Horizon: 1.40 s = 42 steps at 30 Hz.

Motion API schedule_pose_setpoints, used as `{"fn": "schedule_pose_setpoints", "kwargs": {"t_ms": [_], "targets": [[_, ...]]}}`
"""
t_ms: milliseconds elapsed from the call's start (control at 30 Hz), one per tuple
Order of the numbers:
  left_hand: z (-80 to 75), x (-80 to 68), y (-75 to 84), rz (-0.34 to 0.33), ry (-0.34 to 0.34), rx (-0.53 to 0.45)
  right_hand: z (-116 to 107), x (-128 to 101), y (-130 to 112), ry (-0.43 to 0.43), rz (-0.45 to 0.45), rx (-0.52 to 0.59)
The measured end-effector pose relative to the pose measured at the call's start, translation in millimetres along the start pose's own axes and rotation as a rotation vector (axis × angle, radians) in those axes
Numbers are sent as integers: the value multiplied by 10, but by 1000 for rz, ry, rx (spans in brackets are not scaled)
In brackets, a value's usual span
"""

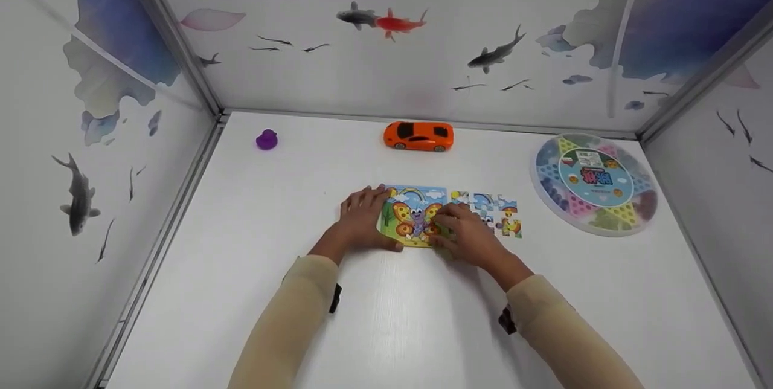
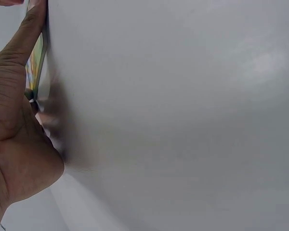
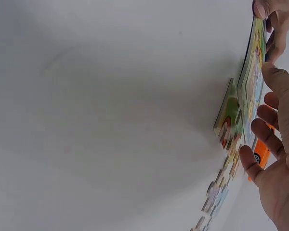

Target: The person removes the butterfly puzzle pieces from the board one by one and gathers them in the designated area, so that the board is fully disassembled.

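Observation:
In the head view a butterfly picture board (image 1: 416,220) lies near the middle of the white table. My left hand (image 1: 364,220) grips it at the left, fingers along the upper left edge and thumb at the lower edge. My right hand (image 1: 468,235) is over the right part of the board. In the right wrist view its thumb touches the board (image 3: 253,72), while the other fingers are spread and relaxed. Jigsaw pieces (image 1: 510,226) lie to the right of the board, partly hidden by the right hand. The board's edge overlaps a green piece (image 3: 227,113) there.
Behind the board stands an orange toy car (image 1: 418,136). A purple rubber duck (image 1: 267,139) sits at the back left, and a round, clear-lidded board game (image 1: 595,185) lies at the back right. Walls printed with fish enclose the table on three sides.

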State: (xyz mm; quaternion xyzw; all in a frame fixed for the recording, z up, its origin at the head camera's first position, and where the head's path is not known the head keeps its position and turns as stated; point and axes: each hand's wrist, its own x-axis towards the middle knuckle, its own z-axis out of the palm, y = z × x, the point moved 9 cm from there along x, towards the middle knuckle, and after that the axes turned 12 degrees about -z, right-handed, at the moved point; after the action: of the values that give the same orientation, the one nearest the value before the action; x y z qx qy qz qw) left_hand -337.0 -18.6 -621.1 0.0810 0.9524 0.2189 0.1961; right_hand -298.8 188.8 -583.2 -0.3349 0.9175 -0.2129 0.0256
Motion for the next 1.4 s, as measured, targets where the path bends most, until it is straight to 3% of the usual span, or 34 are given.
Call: {"fn": "schedule_pose_setpoints", "kwargs": {"t_ms": [267, 667, 1067, 1400], "targets": [[2, -7, 12, 14, -1, -22, 126, 181, -119, -40, 0, -22], [-18, 38, -8, -16, -13, -9, 178, 445, -321, -179, 26, -192], [13, 15, 38, 1, -15, -5, 260, 513, -332, -256, 67, -185], [7, 30, 23, -10, -15, 8, 318, 538, -270, -330, 160, -141]]}}
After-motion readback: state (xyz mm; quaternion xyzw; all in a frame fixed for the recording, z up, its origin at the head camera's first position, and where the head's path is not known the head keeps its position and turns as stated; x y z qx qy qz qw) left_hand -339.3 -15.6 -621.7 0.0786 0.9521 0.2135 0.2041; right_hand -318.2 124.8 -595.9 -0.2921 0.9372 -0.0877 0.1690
